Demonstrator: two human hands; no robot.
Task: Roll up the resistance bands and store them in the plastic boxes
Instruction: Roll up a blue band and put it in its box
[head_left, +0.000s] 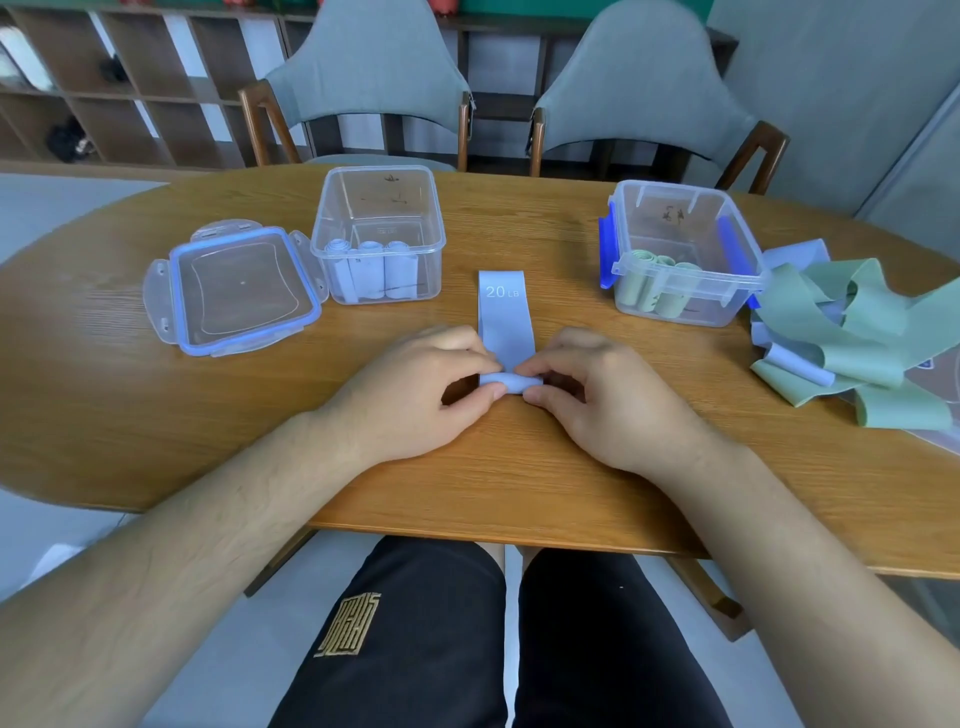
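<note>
Fingers: curled in on both sides. The left hand (415, 387) and right hand (602, 400) each pinch one end of the started roll between thumb and forefinger, fingertips (488, 395) nearly meeting over its middle.
Roll: a short, fat coil at the near end of the blue band (505, 322); only a few turns in, by the look of it.
Band: the rest lies flat on the table (467, 488), running straight away from the person, "20 LB" printed at the far end.
Handling: thin, light, soft, stretchy sheet with no stiffness of its own. Likely to spring open if let go, and to skew into a cone if one edge runs ahead. Best held at both edges of the coil with even pressure, the flat tail kept straight.
Left box (381, 171): open, beyond the left hand. Blue rolls (371, 275) stand upright inside, so this is the probable home for this one.
Lid (236, 291): lies flat just beside the left box.
Right box (685, 283): open, blue latches, green rolls (652, 293) inside.
Loose pile (841, 332): green and blue bands tangled at far right, unrolled.
Progress: partway; the pile suggests more rounds to come.
</note>
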